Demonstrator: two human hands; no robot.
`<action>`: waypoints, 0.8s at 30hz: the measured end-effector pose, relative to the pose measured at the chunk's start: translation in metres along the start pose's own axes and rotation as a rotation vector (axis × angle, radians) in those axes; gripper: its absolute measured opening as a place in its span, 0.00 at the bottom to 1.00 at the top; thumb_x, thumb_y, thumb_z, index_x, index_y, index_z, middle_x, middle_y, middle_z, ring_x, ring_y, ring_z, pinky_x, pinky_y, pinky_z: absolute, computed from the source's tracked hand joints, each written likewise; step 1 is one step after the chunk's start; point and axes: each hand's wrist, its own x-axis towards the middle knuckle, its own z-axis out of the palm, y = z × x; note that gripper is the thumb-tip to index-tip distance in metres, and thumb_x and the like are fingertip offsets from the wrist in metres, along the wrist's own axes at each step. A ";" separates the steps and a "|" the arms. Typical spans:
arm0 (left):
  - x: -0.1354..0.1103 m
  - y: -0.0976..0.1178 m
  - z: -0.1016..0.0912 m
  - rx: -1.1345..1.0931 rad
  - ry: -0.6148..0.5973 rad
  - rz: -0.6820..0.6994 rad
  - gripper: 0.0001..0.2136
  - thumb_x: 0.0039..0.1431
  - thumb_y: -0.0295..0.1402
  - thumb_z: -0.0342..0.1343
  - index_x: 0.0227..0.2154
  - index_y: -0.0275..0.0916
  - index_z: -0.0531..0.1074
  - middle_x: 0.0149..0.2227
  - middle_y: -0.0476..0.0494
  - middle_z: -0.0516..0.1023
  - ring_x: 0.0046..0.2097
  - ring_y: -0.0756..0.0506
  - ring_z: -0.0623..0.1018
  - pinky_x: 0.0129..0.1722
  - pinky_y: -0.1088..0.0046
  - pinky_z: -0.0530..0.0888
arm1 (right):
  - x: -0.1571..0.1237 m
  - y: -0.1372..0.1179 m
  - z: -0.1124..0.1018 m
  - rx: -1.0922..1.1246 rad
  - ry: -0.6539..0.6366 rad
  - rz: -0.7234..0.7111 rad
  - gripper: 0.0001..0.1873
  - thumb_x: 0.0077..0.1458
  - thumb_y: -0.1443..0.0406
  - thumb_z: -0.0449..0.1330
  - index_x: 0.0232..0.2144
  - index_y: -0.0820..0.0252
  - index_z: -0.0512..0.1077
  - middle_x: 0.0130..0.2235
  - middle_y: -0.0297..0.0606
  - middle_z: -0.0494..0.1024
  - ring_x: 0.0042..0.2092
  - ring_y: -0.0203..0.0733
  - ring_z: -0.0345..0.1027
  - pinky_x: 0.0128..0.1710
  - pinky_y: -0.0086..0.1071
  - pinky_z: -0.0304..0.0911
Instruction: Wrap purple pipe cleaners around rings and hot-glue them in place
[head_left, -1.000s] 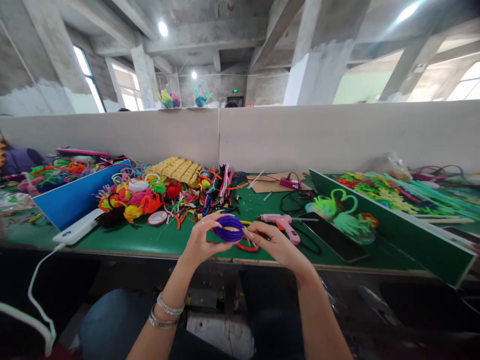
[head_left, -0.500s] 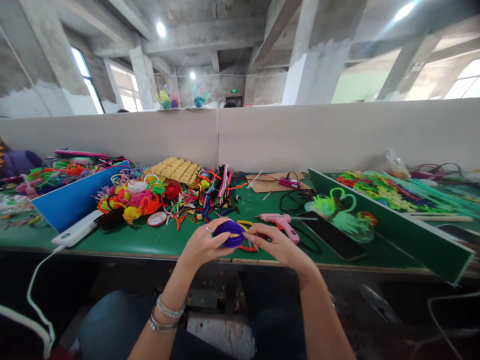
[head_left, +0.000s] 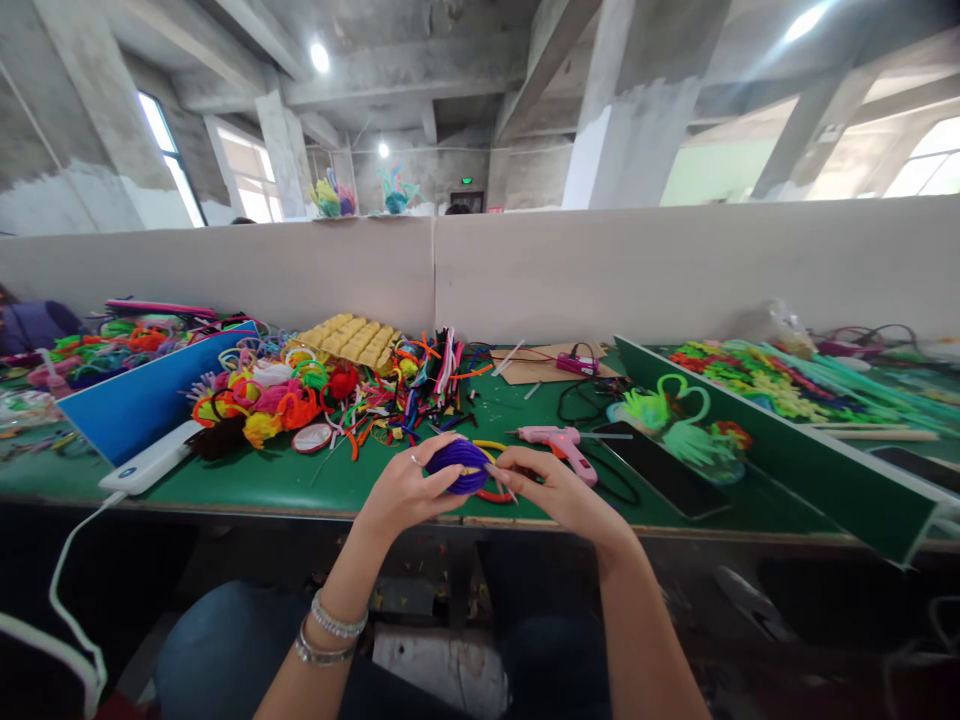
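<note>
Above the desk [head_left: 315, 480] edge, my left hand [head_left: 405, 490] and right hand [head_left: 551, 490] pinch the purple pipe-cleaner coil [head_left: 459, 465]: light, soft, springy; best held by its rim.

A craft workshop in a bare factory hall is showing here: raw concrete beams and pillars [head_left: 622, 110] are filling the upper frame, a long green workbench [head_left: 300, 480] is running across the middle behind low partition boards [head_left: 600, 270], and heaps of coloured pipe cleaners [head_left: 330, 385] and a pink glue gun [head_left: 559, 440] are lying on it.
</note>
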 end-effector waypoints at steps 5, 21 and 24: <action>-0.005 -0.003 0.007 -0.151 0.087 -0.039 0.12 0.47 0.32 0.61 0.35 0.41 0.66 0.46 0.38 0.74 0.48 0.43 0.75 0.41 0.69 0.76 | -0.001 -0.001 0.000 0.000 0.015 -0.008 0.17 0.54 0.52 0.53 0.26 0.59 0.68 0.25 0.31 0.64 0.27 0.33 0.56 0.26 0.26 0.55; -0.001 -0.003 0.013 -0.344 0.173 -0.194 0.22 0.41 0.31 0.64 0.40 0.42 0.61 0.44 0.40 0.76 0.47 0.42 0.75 0.47 0.56 0.72 | 0.000 -0.001 0.002 -0.067 0.049 -0.028 0.17 0.55 0.53 0.52 0.26 0.59 0.68 0.25 0.31 0.65 0.27 0.33 0.56 0.26 0.26 0.55; 0.001 -0.003 0.011 -0.226 0.129 -0.252 0.24 0.42 0.33 0.64 0.43 0.41 0.63 0.42 0.40 0.76 0.45 0.42 0.75 0.45 0.59 0.71 | 0.002 0.003 0.004 -0.107 0.051 -0.017 0.17 0.56 0.53 0.51 0.26 0.59 0.68 0.25 0.31 0.66 0.28 0.33 0.58 0.27 0.27 0.55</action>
